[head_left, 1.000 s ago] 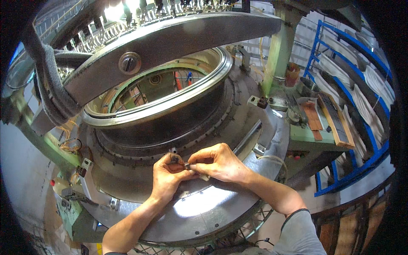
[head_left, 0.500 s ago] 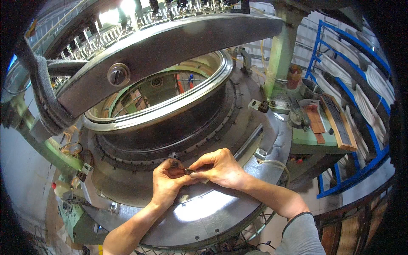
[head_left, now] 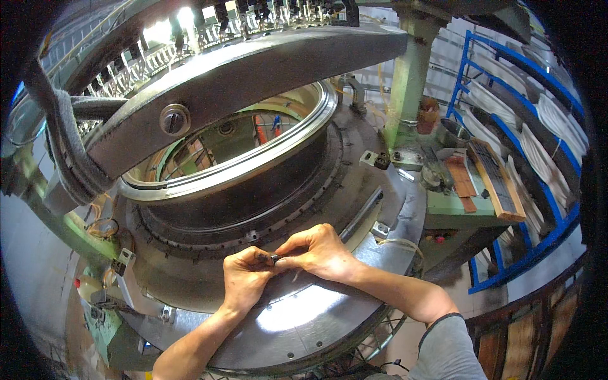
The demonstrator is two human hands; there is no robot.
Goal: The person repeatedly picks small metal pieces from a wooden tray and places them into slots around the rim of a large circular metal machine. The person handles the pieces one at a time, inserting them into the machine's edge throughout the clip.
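Note:
My left hand (head_left: 246, 277) and my right hand (head_left: 321, 254) meet above the front of a round metal machine bed (head_left: 190, 275). Pinched between the fingertips of both is a small dark metal part (head_left: 275, 258), mostly covered by the fingers, so its exact kind cannot be made out. Both hands are closed. Behind them stands a large ring-shaped cylinder (head_left: 253, 206) with a shiny rim, and a thick curved metal beam (head_left: 253, 79) passes over it. Grey cloth strapping (head_left: 66, 145) is wrapped round the beam's left end.
Small metal blocks (head_left: 380, 229) and a dark bar (head_left: 362, 215) lie on the bed to the right. Farther right, a green ledge (head_left: 456, 206) carries a metal pot (head_left: 452, 134) and a wooden-framed tray (head_left: 497, 180). Blue racks (head_left: 465, 76) hold white material. A green post (head_left: 405, 82) rises behind.
Both hands stay together at the small part, with the fingers shifted slightly round it. The whole view has moved a little, so the surroundings sit slightly more to the left.

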